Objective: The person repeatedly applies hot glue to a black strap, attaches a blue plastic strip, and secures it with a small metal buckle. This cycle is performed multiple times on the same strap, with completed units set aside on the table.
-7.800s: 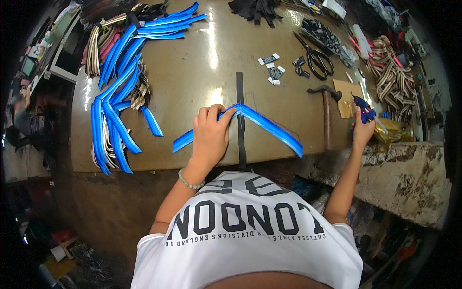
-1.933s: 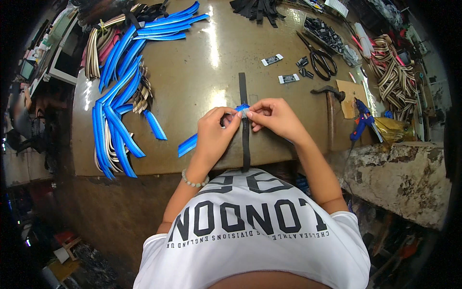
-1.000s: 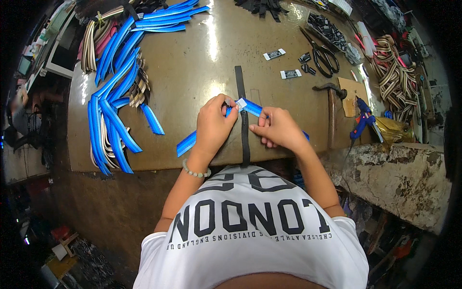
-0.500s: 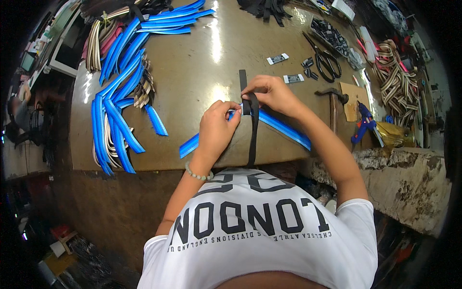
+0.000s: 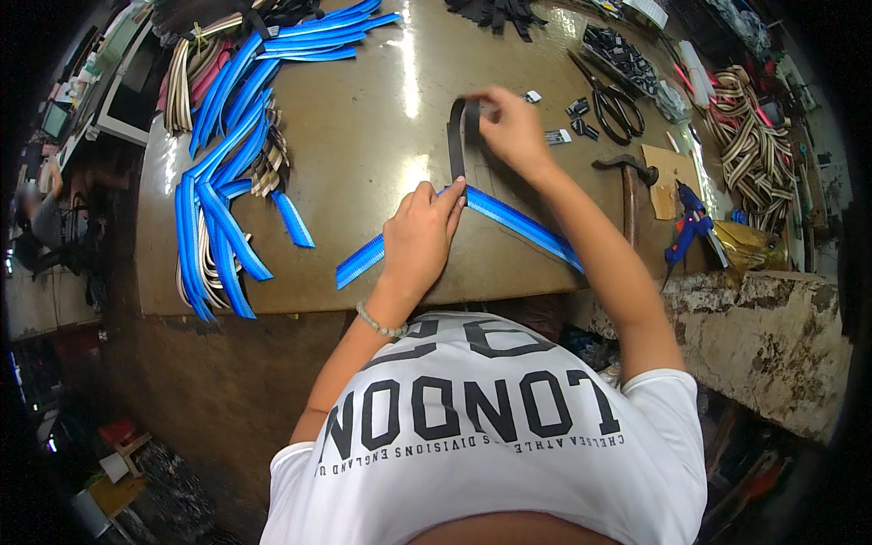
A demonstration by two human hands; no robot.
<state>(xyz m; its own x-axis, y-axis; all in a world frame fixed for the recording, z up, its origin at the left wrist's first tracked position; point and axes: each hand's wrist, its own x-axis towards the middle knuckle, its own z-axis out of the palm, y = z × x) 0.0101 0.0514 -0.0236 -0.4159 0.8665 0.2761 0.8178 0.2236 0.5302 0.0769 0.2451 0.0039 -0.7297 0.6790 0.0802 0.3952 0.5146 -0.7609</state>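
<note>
black strap (image 5: 455,143) tight in right hand (image 5: 510,129), packets (image 5: 559,137) partly behind, blue webbing (image 5: 518,224) in pinch of left hand (image 5: 420,232)

A hammer (image 5: 630,202), scissors (image 5: 604,96) and glue gun (image 5: 689,223) on the worktable (image 5: 354,136) show this is a workshop.

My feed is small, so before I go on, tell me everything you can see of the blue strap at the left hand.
The blue strap looks like flat woven webbing, banded lengthwise in lighter and darker blue. It lies on the brown table, bent into a wide V, its peak away from the person. The left hand holds it near the peak, hiding part of its left limb. A black strip meets it at the peak. Its right end lies by the right forearm.
</note>
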